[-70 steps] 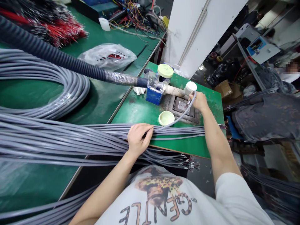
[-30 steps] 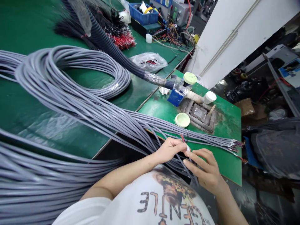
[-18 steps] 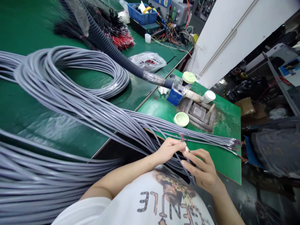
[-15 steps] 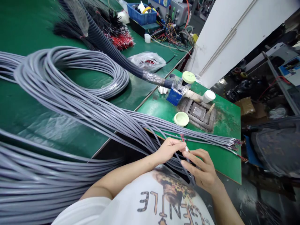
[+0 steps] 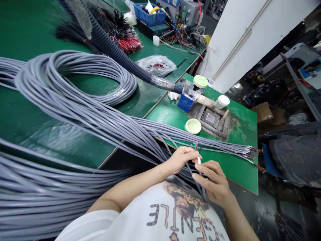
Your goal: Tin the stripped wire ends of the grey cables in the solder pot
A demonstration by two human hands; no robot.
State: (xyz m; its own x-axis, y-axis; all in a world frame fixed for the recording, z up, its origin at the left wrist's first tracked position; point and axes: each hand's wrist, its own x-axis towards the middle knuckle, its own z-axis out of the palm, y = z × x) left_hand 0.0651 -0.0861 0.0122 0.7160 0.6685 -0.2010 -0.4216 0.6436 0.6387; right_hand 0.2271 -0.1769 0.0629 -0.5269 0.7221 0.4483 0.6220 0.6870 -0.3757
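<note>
Legend, head view: I am watching the fingers (image 5: 188, 154) of the left hand (image 5: 179, 161) clenching a grey cable (image 5: 201, 183) close to its end, where a small white sleeve (image 5: 199, 160) is sticking up and thin coloured wires (image 5: 195, 146) are fanning out above it. The fingers (image 5: 203, 169) of the right hand (image 5: 214, 185) are curving in just below and to the right of the sleeve. They are lying against the cable, but I cannot tell whether they are gripping it. The cable end is lying between the two hands, its long axis running nearly upright in my view, and the left hand is the nearer to the sleeve.

Beyond the hands, a long bundle of grey cables (image 5: 190, 140) is stretching across the green tabletop (image 5: 240, 177), its stripped ends (image 5: 250, 152) fanning out toward the right edge. Farther left, a large cable coil (image 5: 105, 75) is resting on the tabletop. A pale green lid (image 5: 193, 126) is lying above the hands, and a blue box (image 5: 185, 102) is standing beyond it, beneath a black corrugated hose (image 5: 125, 60).
</note>
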